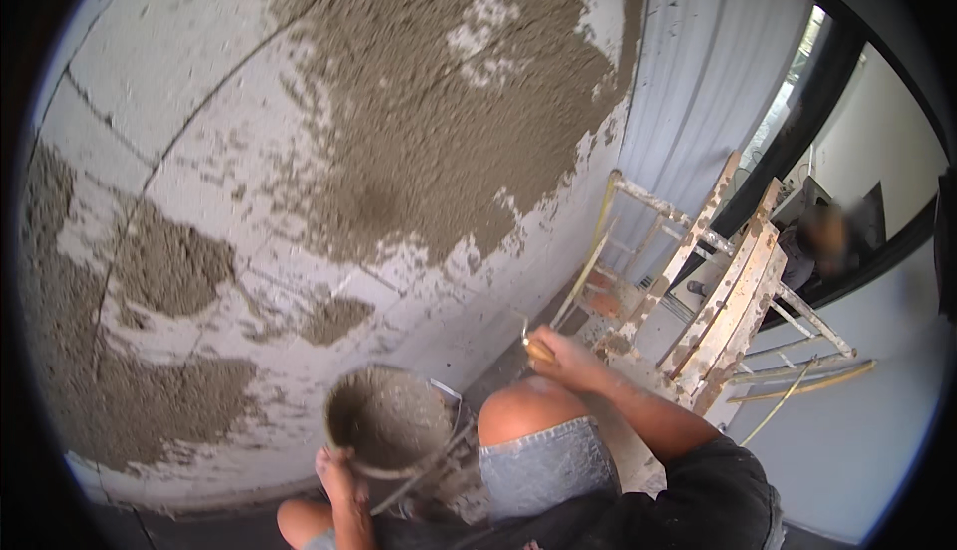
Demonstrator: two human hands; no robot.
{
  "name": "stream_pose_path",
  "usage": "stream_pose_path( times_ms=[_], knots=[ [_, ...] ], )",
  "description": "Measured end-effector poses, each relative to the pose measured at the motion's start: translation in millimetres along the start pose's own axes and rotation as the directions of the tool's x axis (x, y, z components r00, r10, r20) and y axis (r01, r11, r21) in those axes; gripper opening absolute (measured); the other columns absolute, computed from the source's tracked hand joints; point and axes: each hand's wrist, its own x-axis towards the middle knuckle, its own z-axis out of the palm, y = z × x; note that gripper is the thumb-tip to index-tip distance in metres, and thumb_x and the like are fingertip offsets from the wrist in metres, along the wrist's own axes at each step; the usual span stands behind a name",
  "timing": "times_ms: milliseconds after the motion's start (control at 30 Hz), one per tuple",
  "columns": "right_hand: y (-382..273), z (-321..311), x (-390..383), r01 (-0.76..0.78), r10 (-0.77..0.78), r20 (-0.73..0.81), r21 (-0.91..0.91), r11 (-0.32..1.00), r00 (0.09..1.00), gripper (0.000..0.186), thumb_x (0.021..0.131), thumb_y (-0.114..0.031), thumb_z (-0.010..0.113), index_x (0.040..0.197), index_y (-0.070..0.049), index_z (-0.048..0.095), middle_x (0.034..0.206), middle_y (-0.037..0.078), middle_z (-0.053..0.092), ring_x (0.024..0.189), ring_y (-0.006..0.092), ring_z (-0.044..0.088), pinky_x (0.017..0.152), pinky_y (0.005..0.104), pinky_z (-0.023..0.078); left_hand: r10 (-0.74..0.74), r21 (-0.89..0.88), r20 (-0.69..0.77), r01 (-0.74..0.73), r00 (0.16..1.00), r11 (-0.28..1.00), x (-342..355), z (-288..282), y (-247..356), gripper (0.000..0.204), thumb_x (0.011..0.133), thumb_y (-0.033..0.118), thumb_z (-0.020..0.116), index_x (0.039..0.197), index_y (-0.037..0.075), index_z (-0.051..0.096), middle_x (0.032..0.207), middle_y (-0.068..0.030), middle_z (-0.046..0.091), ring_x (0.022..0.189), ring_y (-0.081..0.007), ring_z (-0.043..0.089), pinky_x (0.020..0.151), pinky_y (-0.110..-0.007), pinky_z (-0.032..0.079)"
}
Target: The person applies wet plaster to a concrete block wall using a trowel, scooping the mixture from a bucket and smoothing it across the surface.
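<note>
My left hand (337, 470) is closed on the near left rim of a round bucket (347, 398). Wet grey-brown mortar (399, 425) lies inside the bucket. Above my bare right knee, my right hand (566, 359) grips a trowel by its wooden handle (539, 351). The trowel's blade shows only as a thin edge pointing toward the wall. In front of me stands a white block wall (219, 141), partly coated with rough mortar (429, 141). Smaller mortar patches cover its lower left.
To the right are mortar-spattered wooden planks (733, 296) on a metal scaffold frame (653, 196). Corrugated pale sheeting (713, 61) borders the wall's right end. Beyond a dark-framed opening, another person (807, 246) is partly visible. A wooden pole (807, 380) lies by the frame.
</note>
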Motion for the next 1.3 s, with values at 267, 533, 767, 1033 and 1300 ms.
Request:
stream_pose_path(
  times_ms=[267,533,767,1033,1300],
  knots=[
    [-122.4,-20.2,75.5,-0.183,0.143,0.52,0.027,0.983,0.842,0.029,0.096,-0.008,0.063,0.123,-0.006,0.054,0.081,0.0,0.058,0.057,0.0082,0.055,0.052,0.0266,0.045,0.015,-0.014,0.333,-0.011,0.943,1.0,72.8,65.2,45.9,0.013,0.08,-0.005,0.061,0.08,0.008,0.057,0.075,0.0011,0.057,0.065,-0.009,0.051,0.06,-0.025,0.042],
    [-149.3,7.0,103.3,-0.559,0.432,0.553,0.075,0.826,0.712,0.024,0.097,-0.009,0.06,0.119,-0.011,0.051,0.075,0.007,0.057,0.047,0.0133,0.053,0.041,0.0305,0.041,0.025,0.004,0.583,-0.034,0.812,0.999,126.5,131.3,89.8,0.031,0.077,-0.009,0.065,0.07,0.014,0.046,0.068,0.0049,0.05,0.058,-0.006,0.041,0.051,-0.025,0.034],
    [-177.5,0.6,52.3,-0.841,0.151,0.827,0.529,0.112,0.541,0.035,0.098,-0.008,0.06,0.131,-0.013,0.048,0.085,0.02,0.061,0.044,0.0152,0.052,0.037,0.0283,0.04,-0.133,0.173,0.515,0.049,0.847,0.984,105.6,142.5,146.6,0.027,0.078,-0.007,0.066,0.07,0.012,0.049,0.067,0.0045,0.051,0.058,-0.0068,0.043,0.052,-0.026,0.033],
    [-290.2,-44.4,-14.5,-0.643,0.148,0.652,0.758,-0.111,0.743,0.036,0.099,-0.007,0.059,0.133,-0.014,0.051,0.089,0.02,0.06,0.046,0.0162,0.052,0.038,0.0279,0.042,-0.241,0.074,0.503,0.237,0.83,0.969,52.5,140.2,278.4,0.018,0.08,-0.007,0.063,0.075,0.008,0.055,0.071,0.0013,0.058,0.062,-0.0071,0.049,0.058,-0.026,0.042],
    [-360.0,-59.6,-68.5,-0.304,0.1,0.336,0.92,-0.248,0.937,0.035,0.1,-0.007,0.056,0.134,-0.013,0.053,0.086,0.021,0.057,0.046,0.0135,0.049,0.036,0.0251,0.042,-0.288,0.038,0.555,0.322,0.781,0.946,31.6,160.1,341.1,0.018,0.08,-0.011,0.059,0.079,0.007,0.058,0.084,-0.0053,0.067,0.072,-0.0124,0.061,0.071,-0.03,0.052]
  ],
)
